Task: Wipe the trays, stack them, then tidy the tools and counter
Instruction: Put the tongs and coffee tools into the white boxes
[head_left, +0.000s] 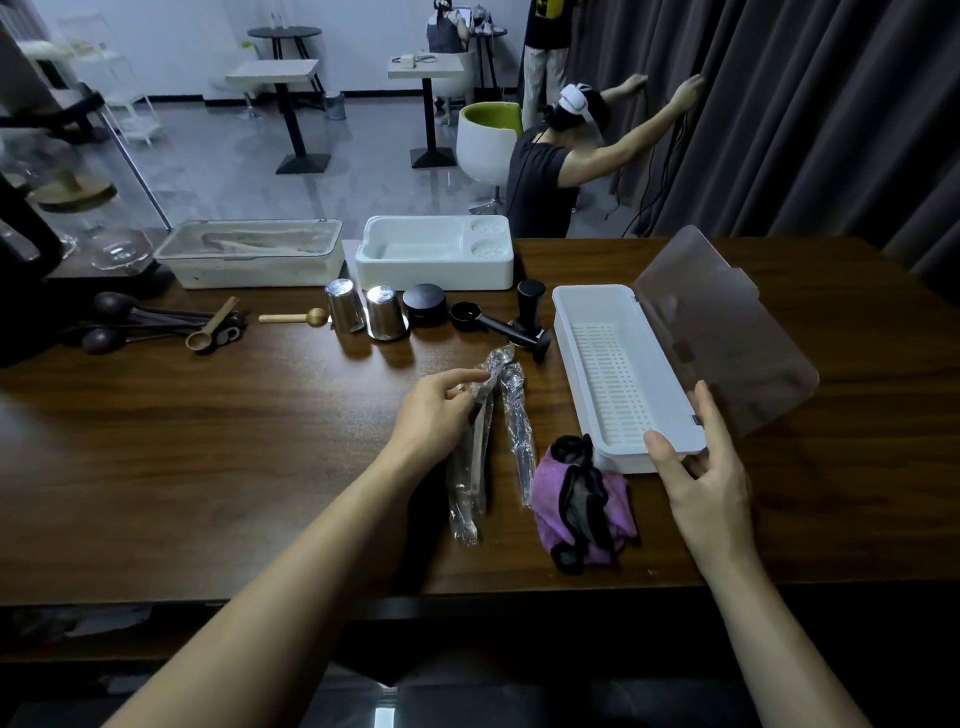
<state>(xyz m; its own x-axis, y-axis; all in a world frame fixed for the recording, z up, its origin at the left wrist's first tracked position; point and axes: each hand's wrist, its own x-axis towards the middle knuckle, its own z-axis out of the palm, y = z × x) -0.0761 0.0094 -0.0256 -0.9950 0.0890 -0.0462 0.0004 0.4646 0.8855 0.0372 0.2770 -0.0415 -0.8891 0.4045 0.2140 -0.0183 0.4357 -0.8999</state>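
Observation:
A white slotted storage box (582, 332) lies on the brown counter at centre right, its clear hinged lid (727, 332) standing open. My right hand (701, 467) touches the box's near end and the lid's corner. My left hand (441, 410) pinches a plastic-wrapped utensil (467, 488) lying on the counter. Beside it lies a second wrapped utensil (519, 431). A purple cloth with a black strap (582, 504) sits crumpled in front of the box.
Along the back stand a white foam tray (436, 254), a lidded grey tray (249, 254), two steel cups (363, 312), a black tamper and portafilter (524, 322), and wooden and dark spoons (208, 327). A person stands behind the counter by the curtain.

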